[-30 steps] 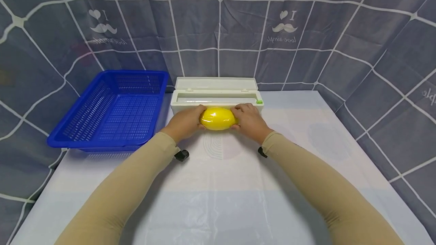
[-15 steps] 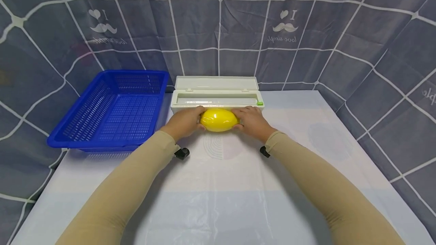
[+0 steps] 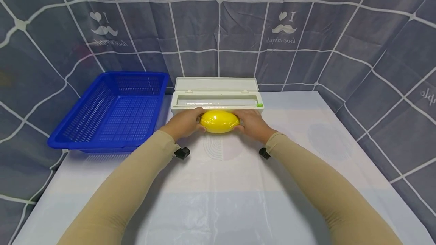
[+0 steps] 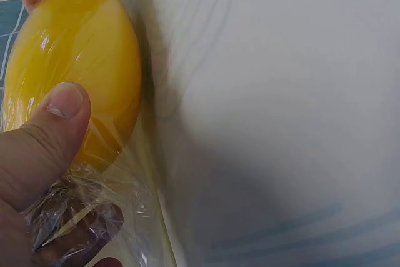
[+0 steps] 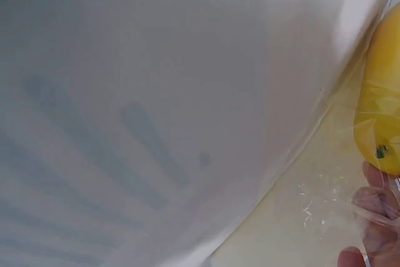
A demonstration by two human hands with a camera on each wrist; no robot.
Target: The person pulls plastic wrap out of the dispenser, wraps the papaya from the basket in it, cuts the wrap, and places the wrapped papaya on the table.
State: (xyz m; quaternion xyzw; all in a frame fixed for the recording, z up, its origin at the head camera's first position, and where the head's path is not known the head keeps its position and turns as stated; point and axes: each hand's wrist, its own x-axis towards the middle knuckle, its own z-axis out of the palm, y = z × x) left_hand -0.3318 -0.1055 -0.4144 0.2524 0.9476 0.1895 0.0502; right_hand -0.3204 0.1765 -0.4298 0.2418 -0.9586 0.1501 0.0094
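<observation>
A glossy yellow oval fruit (image 3: pixel 219 121) is covered in clear cling film (image 4: pixel 134 195), which shows wrinkles in both wrist views. My left hand (image 3: pixel 185 123) grips its left end, with the thumb (image 4: pixel 62 107) laid over the top of the fruit. At the opposite end my right hand (image 3: pixel 253 124) holds it. In the right wrist view a small dark stem spot marks the fruit's tip, and fingertips (image 5: pixel 375 204) lie under the film. Right behind the hands stands a white cling film dispenser (image 3: pixel 218 106) with its lid (image 3: pixel 217 83) raised and a green slider (image 3: pixel 260 105) at the right.
To the left on the white-covered table (image 3: pixel 218 207) stands a blue plastic basket (image 3: pixel 102 148) with slotted walls. A grey checked curtain (image 3: pixel 218 22) hangs behind the table and along both sides.
The fruit and both hands have come slightly nearer to me, a little away from the dispenser. The right hand has shifted a bit, its fingers now lower behind the fruit.
</observation>
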